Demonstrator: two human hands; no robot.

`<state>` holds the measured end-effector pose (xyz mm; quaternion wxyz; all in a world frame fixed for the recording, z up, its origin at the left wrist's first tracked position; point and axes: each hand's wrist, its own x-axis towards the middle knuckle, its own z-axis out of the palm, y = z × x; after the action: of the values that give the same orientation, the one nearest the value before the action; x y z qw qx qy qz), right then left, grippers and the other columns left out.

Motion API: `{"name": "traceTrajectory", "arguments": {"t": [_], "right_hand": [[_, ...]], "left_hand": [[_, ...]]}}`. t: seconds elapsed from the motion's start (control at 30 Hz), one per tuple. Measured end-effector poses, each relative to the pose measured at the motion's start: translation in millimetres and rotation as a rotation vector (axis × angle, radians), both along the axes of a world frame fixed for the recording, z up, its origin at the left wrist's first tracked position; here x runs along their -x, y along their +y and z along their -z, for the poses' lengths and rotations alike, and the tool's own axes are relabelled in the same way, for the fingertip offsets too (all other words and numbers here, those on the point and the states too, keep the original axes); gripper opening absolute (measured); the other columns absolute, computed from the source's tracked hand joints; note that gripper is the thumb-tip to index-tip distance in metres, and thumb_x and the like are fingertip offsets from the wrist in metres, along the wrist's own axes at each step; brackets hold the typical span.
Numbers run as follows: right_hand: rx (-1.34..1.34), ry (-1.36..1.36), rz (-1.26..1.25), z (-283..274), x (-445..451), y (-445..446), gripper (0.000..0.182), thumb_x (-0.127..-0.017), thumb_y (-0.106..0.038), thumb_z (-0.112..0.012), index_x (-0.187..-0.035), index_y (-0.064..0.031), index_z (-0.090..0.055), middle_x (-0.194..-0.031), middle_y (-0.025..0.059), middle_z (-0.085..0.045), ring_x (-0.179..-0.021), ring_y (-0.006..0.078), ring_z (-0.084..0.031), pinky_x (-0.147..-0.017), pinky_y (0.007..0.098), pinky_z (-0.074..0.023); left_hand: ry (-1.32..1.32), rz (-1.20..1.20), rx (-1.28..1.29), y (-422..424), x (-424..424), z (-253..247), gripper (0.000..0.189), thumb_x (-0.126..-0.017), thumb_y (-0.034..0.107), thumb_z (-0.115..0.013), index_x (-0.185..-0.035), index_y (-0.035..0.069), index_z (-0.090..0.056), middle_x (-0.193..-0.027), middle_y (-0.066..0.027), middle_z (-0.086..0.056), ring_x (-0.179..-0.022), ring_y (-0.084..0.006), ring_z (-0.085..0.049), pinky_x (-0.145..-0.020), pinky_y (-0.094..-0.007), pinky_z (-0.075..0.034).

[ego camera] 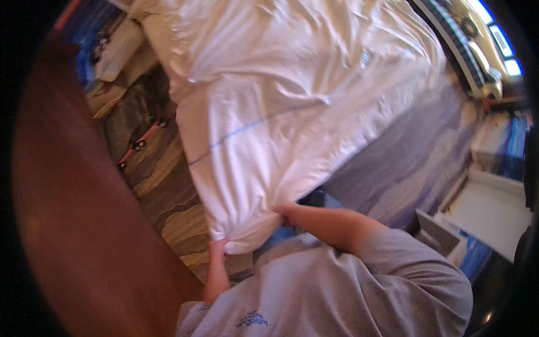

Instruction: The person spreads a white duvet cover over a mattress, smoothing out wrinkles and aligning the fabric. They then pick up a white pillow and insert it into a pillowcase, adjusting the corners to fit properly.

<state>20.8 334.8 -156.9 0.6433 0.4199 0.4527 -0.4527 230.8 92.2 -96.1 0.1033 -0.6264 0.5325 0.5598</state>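
A large white cloth [240, 105], which looks like a bed sheet or cover, spreads out before me in folds and wrinkles. A thin blue line crosses its lower part. My left hand [219, 245] grips its near left corner, where the fabric bunches at the fingers. Farther right along the near edge, my right hand [287, 212] pinches the cloth, and creases fan out from that grip. The near edge sags between my two hands. Whatever lies beneath the cloth is hidden.
A brown wooden surface [84, 210] fills the left side. Beside the cloth, a pink strip with dark wheel-like parts [141, 143] lies near the wood-patterned floor [185, 227]. White open drawers [488, 206] jut out at right. Windows [503, 40] show at upper right.
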Motion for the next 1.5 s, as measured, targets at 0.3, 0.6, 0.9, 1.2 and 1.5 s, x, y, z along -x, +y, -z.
{"name": "traceTrajectory", "arguments": {"t": [0.3, 0.6, 0.9, 1.2, 1.5], "right_hand": [[0.054, 0.084, 0.105, 52.0, 9.7, 29.5, 0.029, -0.085, -0.023, -0.06, -0.111, -0.0093, -0.054, -0.102, 0.011, -0.064, -0.096, 0.0309, -0.062, -0.084, 0.0501, -0.05], [-0.081, 0.282, -0.163, -25.9, 4.7, -188.2, 0.069, -0.082, -0.033, -0.062, -0.141, -0.0147, -0.03, -0.149, 0.0152, -0.017, -0.133, 0.0421, -0.027, -0.086, 0.062, -0.0437], [0.354, 0.065, -0.12, -5.9, -35.2, -397.7, 0.054, -0.089, -0.034, -0.052, -0.138, -0.0166, -0.036, -0.125, 0.0157, -0.048, -0.118, 0.0323, -0.045, -0.089, 0.0518, -0.0428], [0.346, 0.152, 0.642, -73.1, 90.2, -434.4, 0.063, -0.092, -0.035, -0.05, -0.142, -0.0065, -0.027, -0.141, 0.0156, -0.038, -0.128, 0.0296, -0.04, -0.1, 0.0447, -0.038], [0.307, 0.148, 0.79, -19.5, 284.5, -495.5, 0.063, -0.094, -0.037, -0.046, -0.142, -0.0023, -0.026, -0.14, 0.0144, -0.039, -0.124, 0.0305, -0.044, -0.1, 0.0444, -0.0384]], "left_hand": [[-0.089, 0.581, 0.271, 17.7, 31.4, 29.3, 0.046, -0.075, 0.02, -0.064, -0.115, -0.001, -0.055, -0.11, -0.0254, -0.061, -0.105, -0.036, -0.06, -0.085, -0.0424, -0.048], [-0.043, 0.953, -0.182, -107.5, -36.0, 109.4, 0.063, -0.073, 0.039, -0.069, -0.123, 0.002, -0.056, -0.117, -0.0187, -0.06, -0.106, -0.0313, -0.057, -0.092, -0.0381, -0.045], [0.007, 0.306, 0.009, -386.2, -52.7, 28.9, 0.028, -0.086, 0.029, -0.061, -0.101, 0.005, -0.059, -0.086, -0.0068, -0.064, -0.072, -0.0168, -0.061, -0.058, -0.0338, -0.049], [0.092, -0.098, -0.418, -466.1, 59.0, 5.1, 0.016, -0.09, 0.024, -0.056, -0.101, 0.012, -0.056, -0.082, -0.0048, -0.063, -0.065, -0.0188, -0.06, -0.05, -0.0333, -0.047], [0.057, 0.125, -0.37, -558.0, 286.8, -2.6, 0.02, -0.088, 0.027, -0.058, -0.103, 0.014, -0.054, -0.086, -0.0029, -0.062, -0.07, -0.0162, -0.06, -0.054, -0.0312, -0.048]]}}
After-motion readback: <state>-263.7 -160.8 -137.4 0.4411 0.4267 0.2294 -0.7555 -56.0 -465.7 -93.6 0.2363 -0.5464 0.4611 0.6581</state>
